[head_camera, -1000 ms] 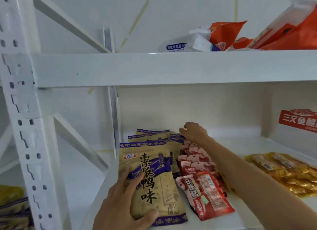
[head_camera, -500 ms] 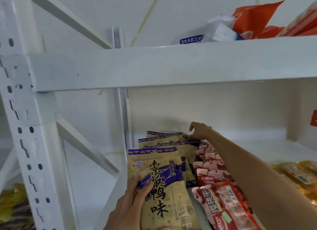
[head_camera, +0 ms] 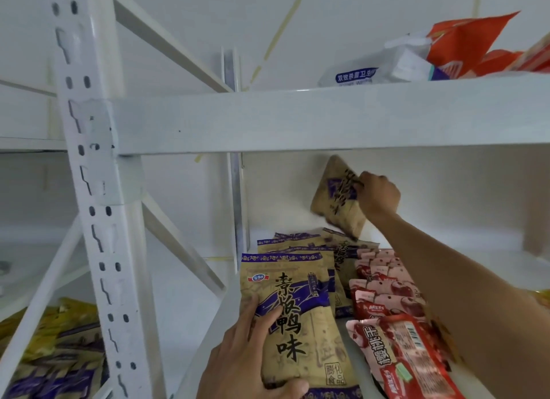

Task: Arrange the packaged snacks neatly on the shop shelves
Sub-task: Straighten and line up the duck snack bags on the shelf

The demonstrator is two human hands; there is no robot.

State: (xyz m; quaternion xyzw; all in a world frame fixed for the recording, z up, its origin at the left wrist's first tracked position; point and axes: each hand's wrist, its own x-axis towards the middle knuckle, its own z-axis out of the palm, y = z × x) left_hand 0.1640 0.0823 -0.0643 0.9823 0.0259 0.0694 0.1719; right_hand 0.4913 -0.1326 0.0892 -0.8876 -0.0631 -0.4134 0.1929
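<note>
On the middle shelf point(head_camera: 491, 262), head view: my right hand point(head_camera: 378, 195) has fingers closed on a tan packet point(head_camera: 333, 196), lifted and tilted at the back wall above the tan row point(head_camera: 297, 247). My left hand point(head_camera: 247, 354) lies flat, fingers spread, pinning the front packet point(head_camera: 300, 324). Step looks like re-stacking; next, probably lay it square on the row. Red packets point(head_camera: 387, 294) just beside. White metal rack point(head_camera: 95, 190), white wall.
</note>
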